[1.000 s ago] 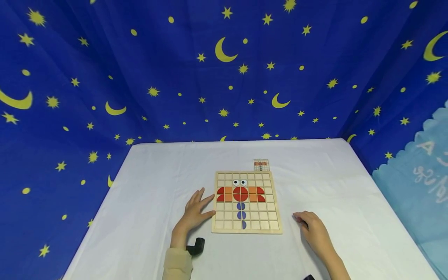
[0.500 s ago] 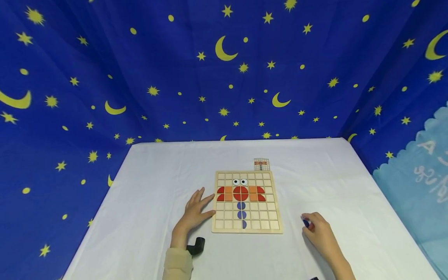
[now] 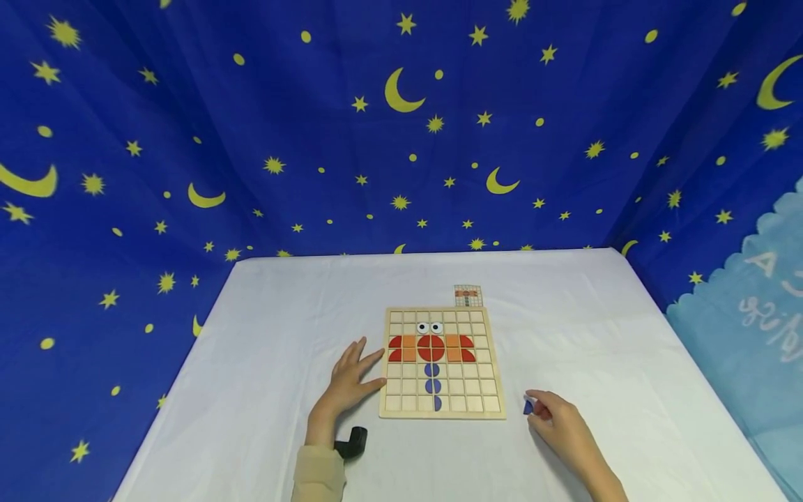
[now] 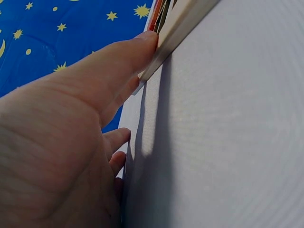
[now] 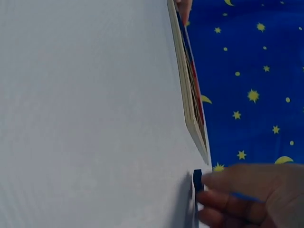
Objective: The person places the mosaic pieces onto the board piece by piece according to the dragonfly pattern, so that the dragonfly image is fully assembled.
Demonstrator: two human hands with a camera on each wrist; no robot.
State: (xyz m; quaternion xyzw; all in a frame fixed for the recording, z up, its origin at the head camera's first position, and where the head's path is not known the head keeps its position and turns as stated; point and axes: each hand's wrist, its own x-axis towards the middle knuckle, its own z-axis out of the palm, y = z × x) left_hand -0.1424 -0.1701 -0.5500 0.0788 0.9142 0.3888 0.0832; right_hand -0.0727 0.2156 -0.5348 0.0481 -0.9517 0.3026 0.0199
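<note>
A square wooden grid board (image 3: pixel 404 411) lies in the middle of the white table. Set in its cells are red quarter-round pieces, orange squares, two eye pieces and several blue half-round pieces in a column. My left hand (image 3: pixel 348 382) rests at the board's left edge, thumb and index finger touching its side, fingers spread. To the right of the board, my right hand (image 3: pixel 564 422) pinches a small blue tile (image 3: pixel 528 406) between thumb and fingers. In the right wrist view the blue tile (image 5: pixel 197 179) stands on edge close to the cloth; its exact shape is unclear.
Behind the board, at its upper right, lies a small printed card (image 3: pixel 468 295) with a similar pattern. A black wrist device (image 3: pixel 353 442) sits at the left wrist. Blue star-patterned cloth (image 3: pixel 401 139) closes off the back and sides of the table.
My right hand moved right about half a second ago, then back left toward the board. The blue tile now shows more clearly at its fingertips. The left hand and board stay put.
</note>
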